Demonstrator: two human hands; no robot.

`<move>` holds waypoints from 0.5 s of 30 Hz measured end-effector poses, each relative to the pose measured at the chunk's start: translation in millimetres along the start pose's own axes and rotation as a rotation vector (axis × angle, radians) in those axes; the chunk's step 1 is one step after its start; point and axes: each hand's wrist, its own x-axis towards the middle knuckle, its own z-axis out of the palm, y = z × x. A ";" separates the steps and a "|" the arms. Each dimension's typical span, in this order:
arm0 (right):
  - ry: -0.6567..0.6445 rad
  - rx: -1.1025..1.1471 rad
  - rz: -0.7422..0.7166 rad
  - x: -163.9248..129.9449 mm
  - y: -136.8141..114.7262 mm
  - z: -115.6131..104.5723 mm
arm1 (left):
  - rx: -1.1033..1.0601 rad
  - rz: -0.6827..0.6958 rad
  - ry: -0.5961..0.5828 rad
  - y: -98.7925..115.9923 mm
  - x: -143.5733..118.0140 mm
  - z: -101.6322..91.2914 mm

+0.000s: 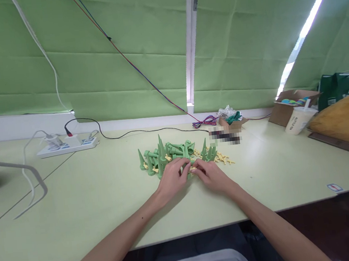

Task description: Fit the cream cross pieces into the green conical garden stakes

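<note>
On a pale green table point(85, 206), directly ahead of the wearer, a heap of green cone-shaped plastic pieces point(167, 154) is gathered with small yellow pieces point(224, 158) scattered along its right edge. Both bare forearms are stretched forward so that the hands meet at the heap's near edge. The left hand point(171, 178) is curled, its fingertips closed on a green piece point(187, 167); the right hand point(210, 175) is likewise curled, pinching the same piece together with a yellow part, apparently so one can be steadied against the other. Farther back, a white power strip point(67, 146) and a paper cup point(296, 119) are seen.
</note>
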 end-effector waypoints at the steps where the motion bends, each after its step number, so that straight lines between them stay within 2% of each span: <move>1: -0.002 -0.003 0.002 0.0 -0.3 -0.1 | 0.000 0.002 0.000 0.2 0.0 -0.1; 15: -0.005 0.001 0.005 0.4 -0.7 -0.2 | 0.003 0.003 -0.001 0.5 -0.2 -0.7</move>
